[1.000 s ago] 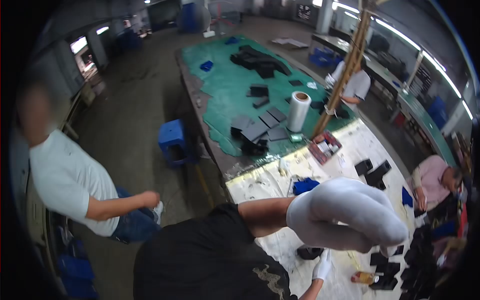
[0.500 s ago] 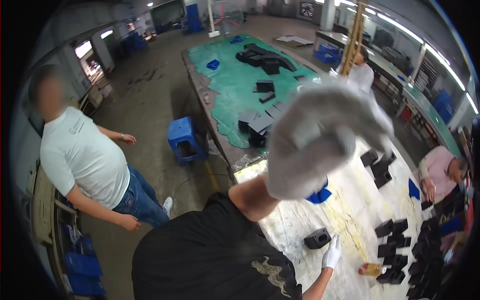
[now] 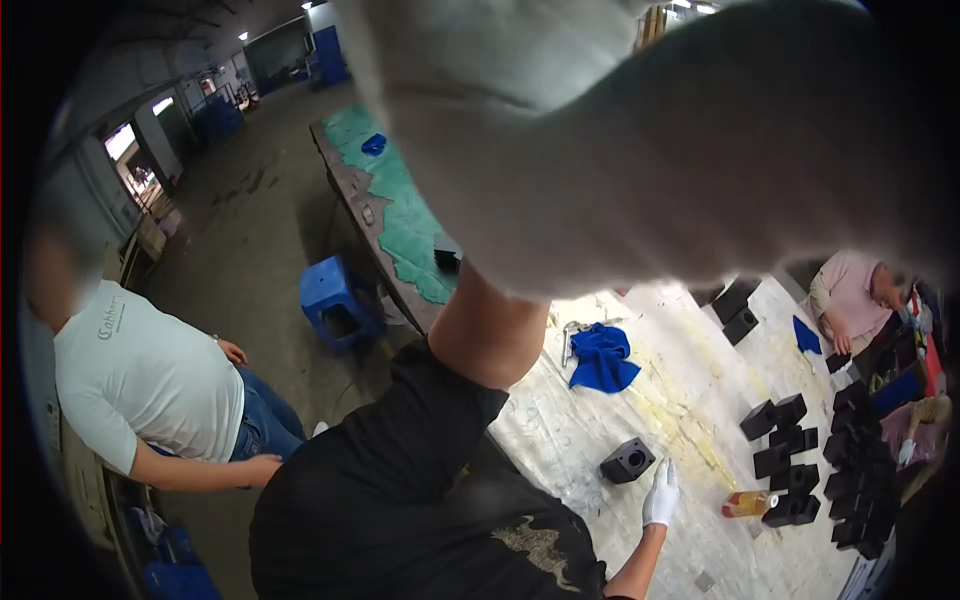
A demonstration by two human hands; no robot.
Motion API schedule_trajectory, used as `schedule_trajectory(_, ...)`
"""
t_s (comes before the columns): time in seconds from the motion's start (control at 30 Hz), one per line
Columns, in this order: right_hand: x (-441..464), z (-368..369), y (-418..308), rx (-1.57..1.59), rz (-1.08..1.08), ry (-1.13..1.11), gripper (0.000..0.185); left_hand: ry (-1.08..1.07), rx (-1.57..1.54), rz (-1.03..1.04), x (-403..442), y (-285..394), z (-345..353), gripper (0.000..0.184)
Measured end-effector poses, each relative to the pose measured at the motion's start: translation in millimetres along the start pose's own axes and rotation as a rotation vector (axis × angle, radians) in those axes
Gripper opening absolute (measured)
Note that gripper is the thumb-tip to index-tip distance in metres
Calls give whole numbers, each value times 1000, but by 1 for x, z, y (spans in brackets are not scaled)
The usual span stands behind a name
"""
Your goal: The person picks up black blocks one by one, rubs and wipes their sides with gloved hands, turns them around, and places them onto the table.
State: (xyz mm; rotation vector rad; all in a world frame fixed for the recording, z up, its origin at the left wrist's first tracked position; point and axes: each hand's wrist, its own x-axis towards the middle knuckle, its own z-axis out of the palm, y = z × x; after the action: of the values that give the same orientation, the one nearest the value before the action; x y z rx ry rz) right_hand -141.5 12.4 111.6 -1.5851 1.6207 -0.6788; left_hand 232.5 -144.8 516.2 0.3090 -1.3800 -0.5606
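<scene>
our right hand (image 3: 660,495) open, fingers straight, grips nothing; black block (image 3: 628,460) just beside fingertips, ten o'clock, apart from grouped blocks (image 3: 771,461) at two. left hand (image 3: 620,180) raised, twelve o'clock, blurred; grip unclear. finished or remaining blocks: we can't tell.

The left hand (image 3: 640,190) is now looming nearer the camera, filling the upper view and covering most of the green sheet (image 3: 402,215). The blue cloth (image 3: 603,358) is showing fully. The standing person (image 3: 160,370) is holding the farther hand closer to the waist.
</scene>
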Motion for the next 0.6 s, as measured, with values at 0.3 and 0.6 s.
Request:
schedule_trajectory(0.3,-6,6,-9,31,53,33,53,33,22,-40,14,-15,-9,30)
schedule_trajectory(0.6,4,8,-16,37,57,22,56,156,-41,-71,12,-25,-50,28)
